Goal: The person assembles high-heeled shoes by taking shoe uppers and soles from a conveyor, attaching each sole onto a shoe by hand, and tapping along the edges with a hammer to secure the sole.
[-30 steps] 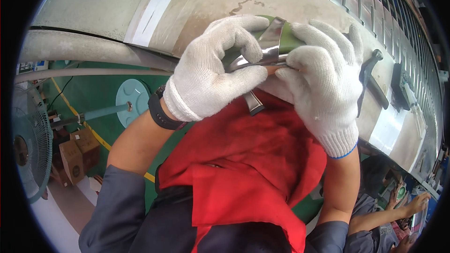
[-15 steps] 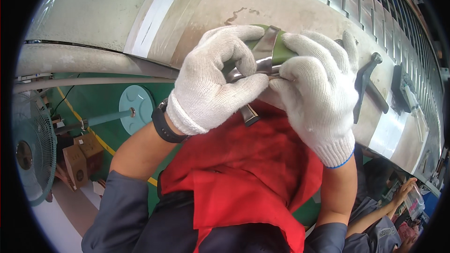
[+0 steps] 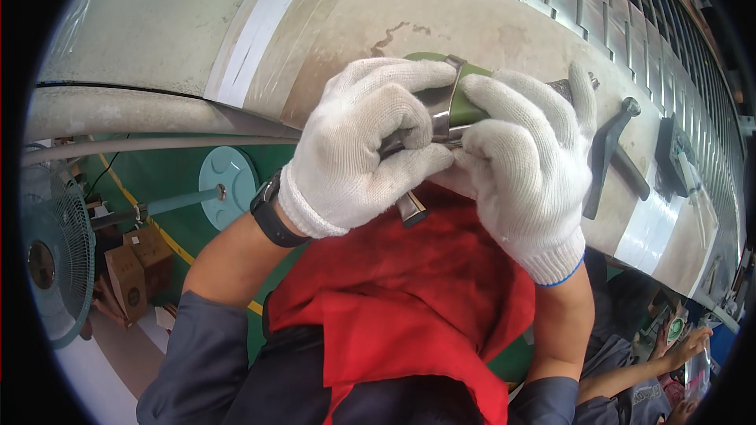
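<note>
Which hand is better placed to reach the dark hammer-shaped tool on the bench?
Probably the white-gloved right hand: it is nearer the dark hammer-shaped tool, while the white-gloved left hand is farther off, across the green-and-silver piece.

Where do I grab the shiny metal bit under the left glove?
Probably pinch the metal bit by its dark-tipped lower end, coming up from the red apron: that end is slim and bare, while the left hand covers what lies above.

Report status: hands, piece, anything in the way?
Left hand and right hand gripping green-and-silver piece. Piece partly hidden. Dark tool on table beside right hand, seemingly not in the way.
</note>
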{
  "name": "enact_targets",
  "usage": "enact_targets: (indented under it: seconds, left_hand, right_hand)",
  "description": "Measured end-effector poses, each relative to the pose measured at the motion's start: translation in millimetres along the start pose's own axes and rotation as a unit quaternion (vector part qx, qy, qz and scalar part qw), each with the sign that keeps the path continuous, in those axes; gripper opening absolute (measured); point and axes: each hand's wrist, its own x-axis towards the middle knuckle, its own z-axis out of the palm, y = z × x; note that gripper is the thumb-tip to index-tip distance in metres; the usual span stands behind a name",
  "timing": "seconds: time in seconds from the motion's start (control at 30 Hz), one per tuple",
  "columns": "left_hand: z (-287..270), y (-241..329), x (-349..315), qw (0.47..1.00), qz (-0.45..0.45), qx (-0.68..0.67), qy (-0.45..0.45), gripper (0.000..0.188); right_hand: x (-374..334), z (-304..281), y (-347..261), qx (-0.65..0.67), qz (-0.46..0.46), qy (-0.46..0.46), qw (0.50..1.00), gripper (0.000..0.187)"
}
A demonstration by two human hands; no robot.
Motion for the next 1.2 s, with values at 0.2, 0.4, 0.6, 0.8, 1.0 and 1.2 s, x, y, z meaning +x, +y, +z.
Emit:
enact_targets:
  seconds: [0.2, 0.4, 0.6, 0.8, 1.0, 1.2]
  left_hand:
    - [1.6, -0.6, 0.3, 1.0, 0.011, -0.003, 0.002, 0.035]
    - [1.3, -6.6, -10.5, 0.997, 0.06, 0.048, 0.017, 0.055]
    - [7.5, -5.7, -13.7, 0.995, 0.065, 0.067, 0.034, 0.059]
    - [0.2, -9.6, -9.2, 0.994, 0.085, 0.071, -0.006, 0.063]
    - [3.3, -15.1, -6.5, 0.993, 0.106, 0.038, -0.017, 0.065]
    - [6.0, -17.9, -7.6, 0.992, 0.119, 0.032, 0.004, 0.065]
  right_hand:
    - [-3.4, 2.0, 1.2, 0.012, 0.013, -0.001, 1.0, 0.029]
    - [2.6, -4.8, -2.0, 0.01, 0.02, -0.037, 0.999, 0.03]
    - [0.9, 2.8, -3.3, 0.006, 0.028, -0.019, 0.999, 0.029]
    - [2.5, 4.9, -3.7, 0.013, 0.031, -0.005, 0.999, 0.029]
    - [1.6, 3.4, -1.7, 0.021, 0.03, -0.017, 0.999, 0.029]
    - [3.8, 3.2, -6.2, 0.021, 0.036, -0.019, 0.999, 0.029]
